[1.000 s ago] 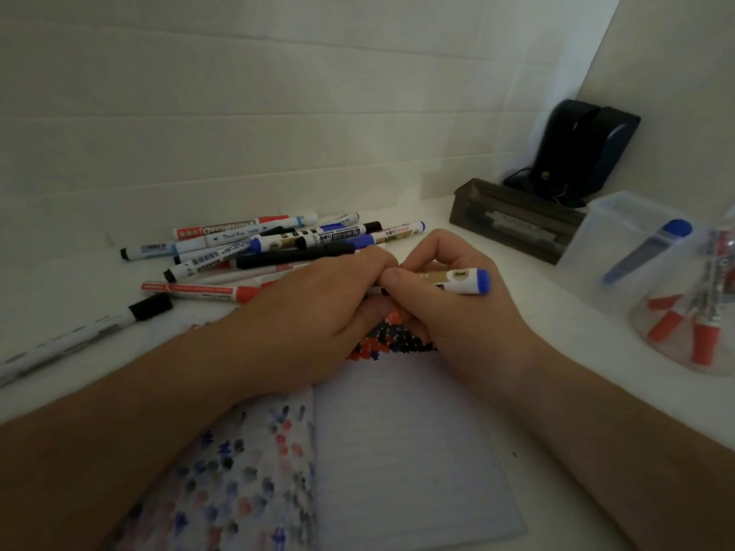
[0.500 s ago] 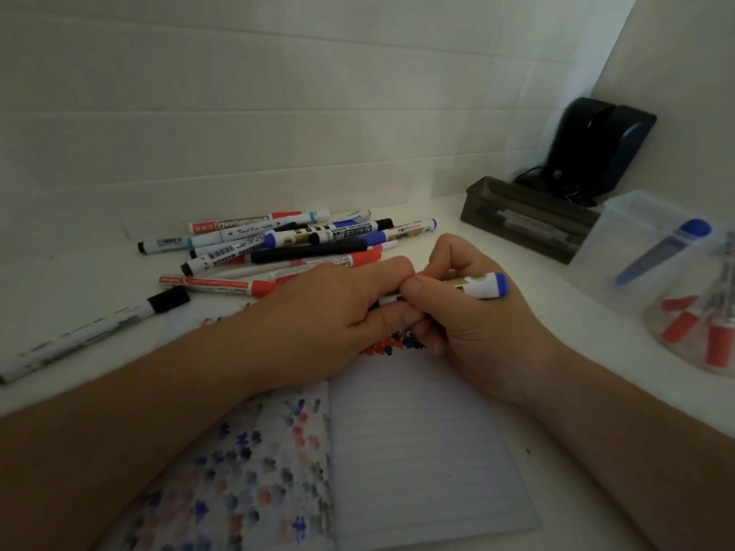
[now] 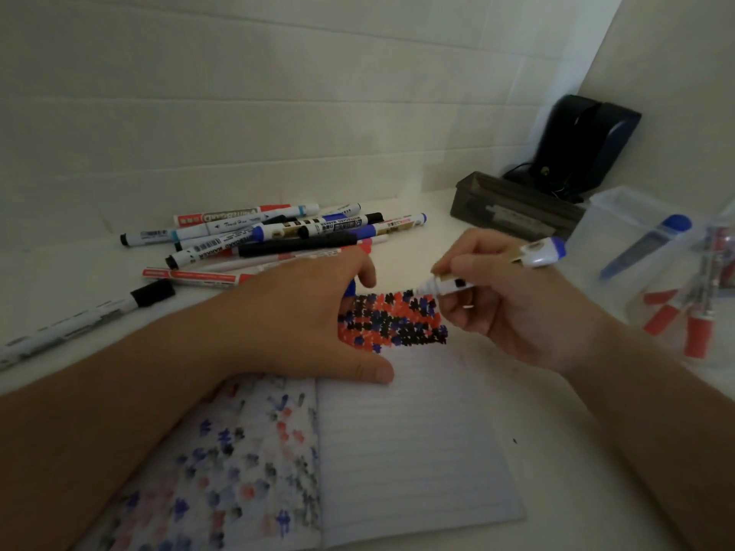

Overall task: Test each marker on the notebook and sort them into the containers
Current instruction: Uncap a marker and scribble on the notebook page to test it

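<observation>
My right hand [image 3: 513, 312] grips a white marker [image 3: 533, 254] with a blue rear end; its uncapped tip points down-left just above the open notebook [image 3: 417, 451]. My left hand [image 3: 294, 316] holds a small blue cap [image 3: 350, 290] in its curled fingers, and its thumb rests on the page. Between my hands, the top of the right page carries a patch of red, blue and black test marks [image 3: 393, 320]. A clear square container [image 3: 620, 216] at the right holds one blue marker [image 3: 644, 244]. Beside it a clear round container [image 3: 716, 351] holds several red markers.
A pile of several markers [image 3: 278, 236] lies behind my left hand near the wall. One black-capped marker [image 3: 79, 316] lies alone at the far left. A dark box [image 3: 513, 212] and a black device [image 3: 584, 145] sit in the back right corner.
My hands, joined at the marker's cap before, have pulled apart. The cap is off in my left hand and the marker's tip is bare in my right.
</observation>
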The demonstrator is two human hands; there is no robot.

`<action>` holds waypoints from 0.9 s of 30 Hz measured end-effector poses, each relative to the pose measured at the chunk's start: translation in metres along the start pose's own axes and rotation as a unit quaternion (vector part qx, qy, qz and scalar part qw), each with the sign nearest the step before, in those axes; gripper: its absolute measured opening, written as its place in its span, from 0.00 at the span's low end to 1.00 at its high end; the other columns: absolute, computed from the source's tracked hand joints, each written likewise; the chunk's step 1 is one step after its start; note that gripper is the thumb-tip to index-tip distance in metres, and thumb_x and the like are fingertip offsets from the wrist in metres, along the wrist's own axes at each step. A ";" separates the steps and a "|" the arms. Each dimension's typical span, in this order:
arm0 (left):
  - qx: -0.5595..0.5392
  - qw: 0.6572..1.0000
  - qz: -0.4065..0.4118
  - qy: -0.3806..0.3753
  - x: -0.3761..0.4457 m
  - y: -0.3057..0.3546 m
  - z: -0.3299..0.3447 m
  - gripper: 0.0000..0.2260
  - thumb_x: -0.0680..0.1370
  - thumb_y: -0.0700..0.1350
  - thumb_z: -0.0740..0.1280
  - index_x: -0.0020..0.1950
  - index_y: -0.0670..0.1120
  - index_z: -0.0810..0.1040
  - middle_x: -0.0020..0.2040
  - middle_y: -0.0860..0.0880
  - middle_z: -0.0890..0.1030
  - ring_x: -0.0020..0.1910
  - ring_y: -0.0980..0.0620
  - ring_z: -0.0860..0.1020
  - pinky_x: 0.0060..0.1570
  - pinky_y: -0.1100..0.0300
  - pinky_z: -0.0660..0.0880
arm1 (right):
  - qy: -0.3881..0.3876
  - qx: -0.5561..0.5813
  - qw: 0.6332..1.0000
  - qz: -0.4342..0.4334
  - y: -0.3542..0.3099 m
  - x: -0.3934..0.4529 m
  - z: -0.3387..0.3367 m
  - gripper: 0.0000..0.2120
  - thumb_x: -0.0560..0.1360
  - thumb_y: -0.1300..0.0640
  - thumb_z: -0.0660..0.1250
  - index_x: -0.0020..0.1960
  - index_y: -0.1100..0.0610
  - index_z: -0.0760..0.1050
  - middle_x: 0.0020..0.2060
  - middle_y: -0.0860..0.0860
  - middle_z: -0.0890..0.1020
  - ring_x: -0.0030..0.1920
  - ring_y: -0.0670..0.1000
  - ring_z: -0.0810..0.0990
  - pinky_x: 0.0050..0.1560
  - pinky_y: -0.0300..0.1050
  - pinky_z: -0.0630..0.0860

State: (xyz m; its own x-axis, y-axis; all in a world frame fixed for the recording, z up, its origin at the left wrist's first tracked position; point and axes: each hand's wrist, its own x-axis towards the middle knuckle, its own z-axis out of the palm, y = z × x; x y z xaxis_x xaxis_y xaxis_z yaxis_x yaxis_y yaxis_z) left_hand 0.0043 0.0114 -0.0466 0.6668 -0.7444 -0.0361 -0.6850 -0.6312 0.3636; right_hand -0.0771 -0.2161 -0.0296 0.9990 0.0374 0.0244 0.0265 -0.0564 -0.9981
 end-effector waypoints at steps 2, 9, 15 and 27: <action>0.024 1.000 0.012 -0.001 0.000 0.001 0.000 0.34 0.60 0.81 0.67 0.60 0.68 0.65 0.56 0.64 0.73 0.52 0.63 0.73 0.54 0.58 0.76 | -0.013 -0.105 0.994 -0.013 0.005 -0.002 0.011 0.08 0.76 0.64 0.72 0.39 0.58 0.77 0.31 0.54 0.80 0.30 0.49 0.76 0.28 0.37 0.72; 0.066 0.997 0.040 -0.011 0.000 0.004 0.000 0.33 0.64 0.81 0.62 0.64 0.69 0.68 0.56 0.63 0.74 0.54 0.61 0.72 0.57 0.53 0.75 | 0.013 -0.228 0.973 -0.017 0.014 0.002 0.026 0.10 0.73 0.67 0.74 0.39 0.57 0.76 0.30 0.48 0.81 0.29 0.42 0.77 0.30 0.32 0.73; 0.078 0.996 0.043 -0.024 0.001 0.003 0.000 0.33 0.65 0.81 0.60 0.67 0.71 0.65 0.54 0.62 0.73 0.54 0.60 0.72 0.55 0.52 0.75 | 0.029 -0.224 0.974 -0.002 0.016 0.002 0.028 0.11 0.74 0.64 0.74 0.37 0.58 0.75 0.28 0.49 0.79 0.28 0.45 0.77 0.28 0.34 0.72; 0.074 0.996 0.048 -0.026 0.003 0.002 0.001 0.31 0.65 0.81 0.60 0.65 0.72 0.66 0.53 0.61 0.74 0.53 0.60 0.73 0.55 0.52 0.75 | 0.035 -0.274 0.961 0.004 0.019 0.005 0.031 0.11 0.72 0.62 0.75 0.36 0.56 0.75 0.28 0.50 0.80 0.28 0.46 0.78 0.30 0.36 0.75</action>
State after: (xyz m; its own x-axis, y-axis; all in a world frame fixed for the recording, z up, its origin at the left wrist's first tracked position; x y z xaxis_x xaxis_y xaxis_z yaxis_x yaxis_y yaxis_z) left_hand 0.0045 0.0078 -0.0466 0.5823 -0.8110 -0.0568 -0.7834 -0.5784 0.2275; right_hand -0.0731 -0.1859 -0.0505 0.9987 -0.0307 0.0398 0.0150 -0.5739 -0.8188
